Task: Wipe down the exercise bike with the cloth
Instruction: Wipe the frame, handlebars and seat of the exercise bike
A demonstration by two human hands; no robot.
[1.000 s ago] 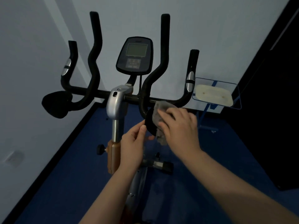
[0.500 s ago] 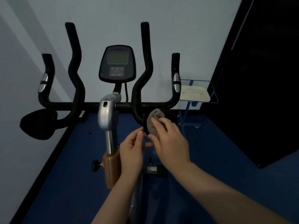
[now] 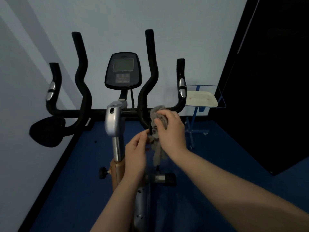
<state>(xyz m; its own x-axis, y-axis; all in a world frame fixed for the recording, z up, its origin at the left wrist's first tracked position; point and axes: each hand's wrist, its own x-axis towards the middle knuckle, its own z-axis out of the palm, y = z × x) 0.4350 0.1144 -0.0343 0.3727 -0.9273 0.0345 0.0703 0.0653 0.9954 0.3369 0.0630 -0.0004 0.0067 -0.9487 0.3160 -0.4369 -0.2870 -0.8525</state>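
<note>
Far out to the left of both hands, a black oval elbow pad [image 3: 47,131] hangs off the end of the exercise bike [image 3: 115,121], and above it the outer left grip [image 3: 53,87] curls up with a silver sensor patch on it. Closer in, the tall left handlebar [image 3: 82,81] snakes upward from the crossbar. Above and a little left of the hands sits the console [image 3: 123,71], its grey screen dark, perched over the silver stem [image 3: 114,121] that drops into an orange-brown post just beside the left wrist. The left hand [image 3: 135,148] is raised with its fingers loosely curled, thumb and fingertips meeting at the lower edge of the black pad on the right side of the bar; how firmly it pinches there I cannot tell, since the spot is dim and partly covered. Touching that same spot from the other side, the right hand [image 3: 170,129] clutches the grey cloth [image 3: 157,131], fingers curled round it, pressing it against the bar where the tall right handlebar [image 3: 150,77] bends in; a tail of the cloth dangles down between the two hands. The hands are close together, almost touching. Up and to the right of the right hand stands a blue wire rack [image 3: 220,97] with a pale tray [image 3: 200,100] on it, and beyond that a dark doorway [image 3: 267,81].
</note>
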